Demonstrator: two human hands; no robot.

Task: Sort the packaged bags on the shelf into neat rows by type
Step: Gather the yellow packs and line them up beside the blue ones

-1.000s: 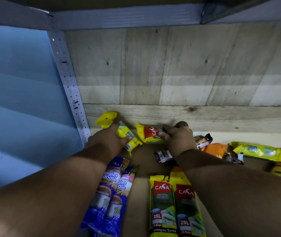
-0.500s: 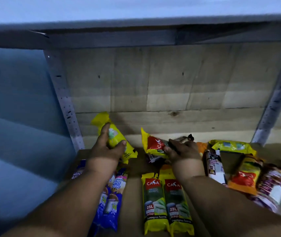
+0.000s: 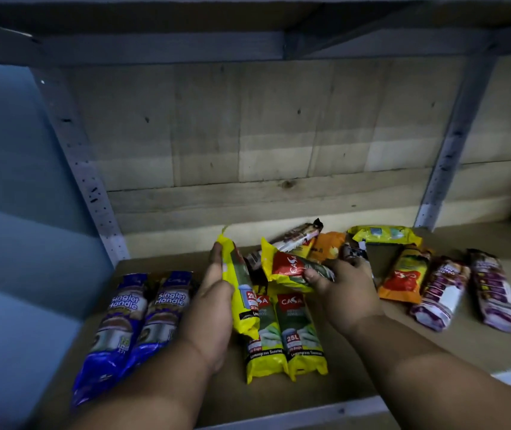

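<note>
My left hand [image 3: 214, 308] grips a yellow Casa bag pack [image 3: 238, 287], held on edge above the shelf board [image 3: 453, 346]. My right hand [image 3: 346, 293] holds a second yellow Casa pack [image 3: 288, 268], tilted with its red label up. Below both, two yellow Casa 25L packs [image 3: 285, 336] lie side by side, lengthwise. Two blue Singlet Handle packs [image 3: 133, 321] lie side by side at the left.
A loose heap of brown, orange and yellow packs [image 3: 328, 243] lies behind my right hand. An orange-red pack [image 3: 403, 274] and two purple-white packs [image 3: 471, 290] lie to the right. Grey metal uprights [image 3: 86, 181] flank the bay and a wooden back panel [image 3: 248, 144] closes it.
Both hands have drawn back from the rear of the shelf toward the front with their yellow packs. The left pack has turned on edge. The view has shifted, showing more packs on the right.
</note>
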